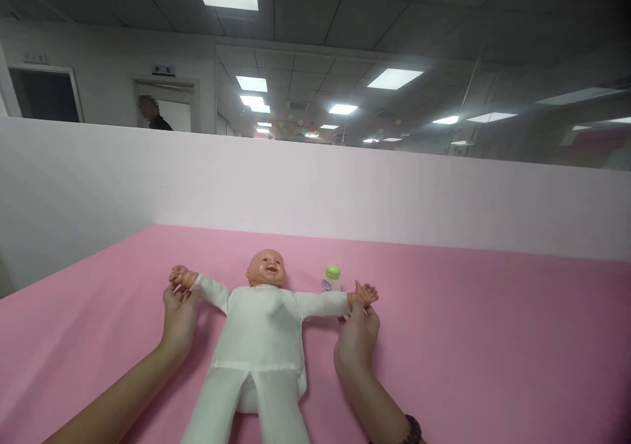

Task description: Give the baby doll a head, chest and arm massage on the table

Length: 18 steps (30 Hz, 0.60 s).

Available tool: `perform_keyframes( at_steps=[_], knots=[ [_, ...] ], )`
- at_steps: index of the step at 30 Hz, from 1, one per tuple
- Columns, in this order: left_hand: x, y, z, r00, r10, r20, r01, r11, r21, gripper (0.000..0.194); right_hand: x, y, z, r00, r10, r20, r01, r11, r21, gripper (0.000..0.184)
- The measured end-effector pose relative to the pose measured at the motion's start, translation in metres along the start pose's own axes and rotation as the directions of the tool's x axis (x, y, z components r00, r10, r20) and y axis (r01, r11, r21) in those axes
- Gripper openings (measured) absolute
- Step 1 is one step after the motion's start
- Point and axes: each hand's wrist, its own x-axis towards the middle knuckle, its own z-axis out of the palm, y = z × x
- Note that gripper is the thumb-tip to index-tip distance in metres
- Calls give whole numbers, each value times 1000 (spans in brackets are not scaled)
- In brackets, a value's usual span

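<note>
A baby doll (263,329) in white clothes lies on its back on the pink surface (468,339), its arms spread out to both sides. My left hand (180,312) is closed around the doll's wrist on the left side. On the other side my right hand (355,339) grips the doll's other wrist, just below its small hand. A small white bottle with a green cap (332,278) stands upright by the doll's shoulder, just beyond its right-side arm.
A pale partition wall (315,188) runs behind the pink surface. Above it are ceiling lights and a glass office wall. A person (150,115) stands in a doorway far back left.
</note>
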Motion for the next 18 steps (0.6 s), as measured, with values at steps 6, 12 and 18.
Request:
perform_keyframes(
  at_steps=[6,12,18],
  knots=[
    [-34,6,7,860,378,342,-447,882,149,43,-36,2,0,706,-473,527,560,828,-7,36],
    [-35,-3,-2,449,486,750,-861,461,216,40,-48,11,-10,185,-596,782,880,454,138,41],
    [-30,-5,-4,262,462,847,-957,240,165,43,-49,7,-12,-11,-423,906,887,415,204,43]
  ],
)
